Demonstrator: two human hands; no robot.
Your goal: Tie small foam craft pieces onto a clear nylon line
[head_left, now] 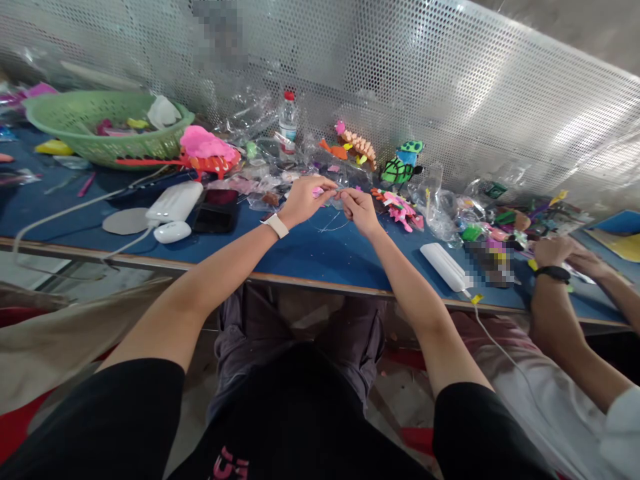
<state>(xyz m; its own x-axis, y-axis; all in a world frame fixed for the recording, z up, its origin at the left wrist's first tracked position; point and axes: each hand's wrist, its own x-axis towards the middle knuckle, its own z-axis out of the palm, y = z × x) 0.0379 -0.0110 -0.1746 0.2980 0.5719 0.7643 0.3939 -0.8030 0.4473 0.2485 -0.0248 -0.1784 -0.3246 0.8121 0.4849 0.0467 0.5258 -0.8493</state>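
Note:
My left hand (306, 200), with a pale watch band at its wrist, is closed in a pinch over the blue table. Its fingertips meet those of my right hand (360, 210), which is also closed in a pinch. What sits between the fingertips is too small to make out. A bit of pink (317, 192) shows at my left fingers. Just below both hands, a thin pale thread (334, 225) curls in loose loops; I cannot tell whether it runs into my fingers. A pink spiky figure (403, 210) lies right of my right hand.
A green basket (65, 137), a red figure with a pink top (210, 153), a phone (216, 212) and a white power bank (175, 201) stand left. Behind is a bottle (287, 127). A white device (444, 267) and a co-worker's hands (555, 252) are right.

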